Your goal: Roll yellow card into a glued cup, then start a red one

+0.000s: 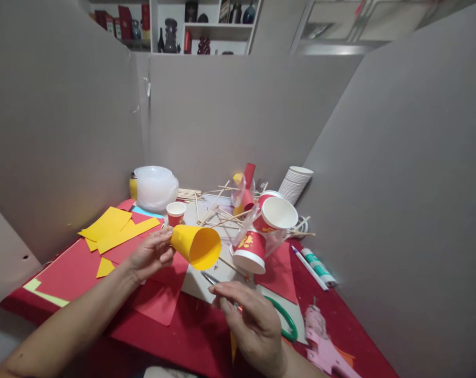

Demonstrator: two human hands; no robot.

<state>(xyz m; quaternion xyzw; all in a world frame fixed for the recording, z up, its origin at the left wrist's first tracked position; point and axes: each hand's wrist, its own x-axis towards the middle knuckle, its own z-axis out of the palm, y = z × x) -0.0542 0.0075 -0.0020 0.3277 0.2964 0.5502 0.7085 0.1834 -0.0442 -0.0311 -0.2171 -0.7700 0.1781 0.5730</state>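
My left hand (153, 254) pinches the narrow end of a yellow paper tube (180, 244), rolled into a tapered cup shape. Its wide opening faces right and toward me. Just below and right of it, my right hand (253, 325) is closed around scissors (209, 277), their metal tip pointing up and left. Fingers hide most of the handles, with a bit of red showing. Behind the yellow tube stands a small red and white paper cup (176, 212). To its right are joined red paper cups (250, 251) with clear plastic pieces.
Yellow paper pieces (112, 228) and red sheets (72, 273) lie at left. A white bowl (156, 189), wooden sticks (218, 212) and stacked cups (296, 184) are at the back. A pink glue gun (320, 338), green ring (287, 317) and marker (309, 268) lie at right.
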